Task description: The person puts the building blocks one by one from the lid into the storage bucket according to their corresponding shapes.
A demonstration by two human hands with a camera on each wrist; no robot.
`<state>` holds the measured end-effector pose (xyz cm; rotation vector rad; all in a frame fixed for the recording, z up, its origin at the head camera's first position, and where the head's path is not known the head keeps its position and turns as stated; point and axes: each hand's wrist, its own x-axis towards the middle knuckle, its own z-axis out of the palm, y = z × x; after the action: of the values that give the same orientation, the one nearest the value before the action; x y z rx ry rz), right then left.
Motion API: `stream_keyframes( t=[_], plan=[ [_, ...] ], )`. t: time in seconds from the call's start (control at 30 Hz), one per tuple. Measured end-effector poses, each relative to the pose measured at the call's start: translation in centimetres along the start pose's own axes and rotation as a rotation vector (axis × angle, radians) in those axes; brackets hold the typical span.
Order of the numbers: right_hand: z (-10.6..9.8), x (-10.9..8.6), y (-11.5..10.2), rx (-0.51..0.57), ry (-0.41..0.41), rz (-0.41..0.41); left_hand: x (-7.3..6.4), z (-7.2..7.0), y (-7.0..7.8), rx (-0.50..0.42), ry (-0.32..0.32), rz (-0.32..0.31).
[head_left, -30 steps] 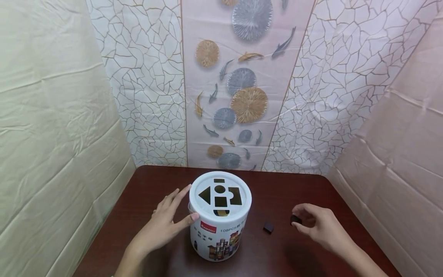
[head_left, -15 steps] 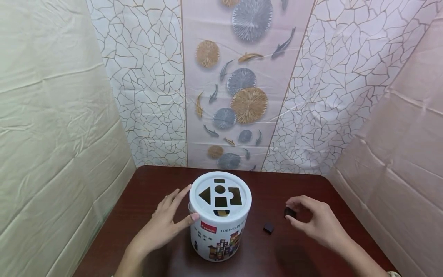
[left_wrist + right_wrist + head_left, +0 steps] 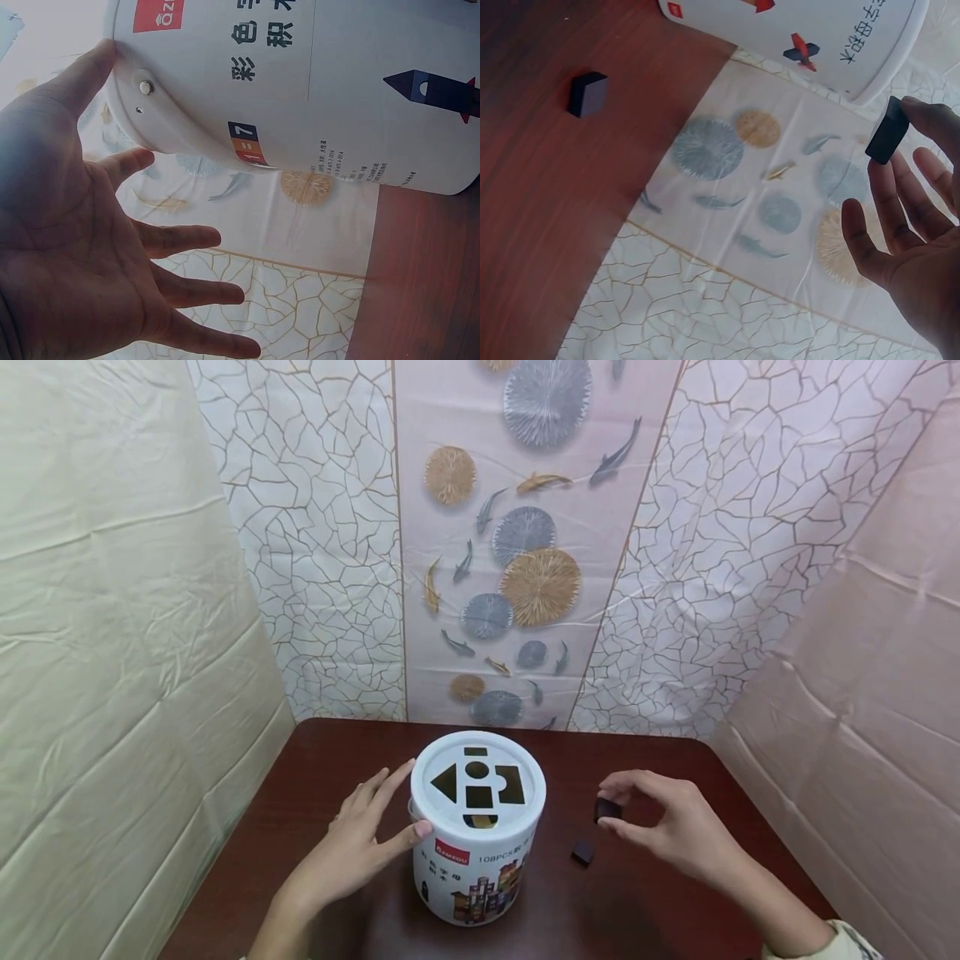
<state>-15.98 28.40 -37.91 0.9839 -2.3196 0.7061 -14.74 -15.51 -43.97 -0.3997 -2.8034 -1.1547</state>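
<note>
A white bucket of building blocks stands upright on the table, its lid cut with several shaped holes. My left hand touches the left side of the lid's rim with thumb and fingertips; in the left wrist view its fingers are spread and straight. My right hand pinches a small dark block between thumb and fingers, above the table right of the bucket. In the right wrist view this block shows as a flat black piece. Another dark block lies on the table between bucket and right hand.
The dark red table ends at a patterned backdrop behind the bucket. Pale fabric walls stand on both sides. A white handle hangs against the bucket's side in the left wrist view.
My right hand has moved left and a little up in the head view, bringing its dark block closer to the bucket. The left hand, the bucket and the other block stay put.
</note>
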Motion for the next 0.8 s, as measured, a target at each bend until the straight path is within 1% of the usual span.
stream_keyframes(
  t=[0.2, 0.47, 0.67, 0.8],
  plan=[
    [0.2, 1.1, -0.5, 0.012, -0.012, -0.008, -0.1, 0.0, 0.1, -0.004, 0.003, 0.005],
    [0.7, 2.5, -1.4, 0.064, -0.041, -0.004, -0.1, 0.0, 0.0, -0.003, 0.003, -0.002],
    [1.2, 3.7, -1.9, 0.101, -0.037, -0.059, 0.0, -0.1, -0.1, -0.009, -0.005, -0.01],
    [1.6, 4.4, -2.4, 0.124, -0.038, -0.088, 0.0, -0.1, -0.1, -0.007, 0.0, -0.003]
  ],
)
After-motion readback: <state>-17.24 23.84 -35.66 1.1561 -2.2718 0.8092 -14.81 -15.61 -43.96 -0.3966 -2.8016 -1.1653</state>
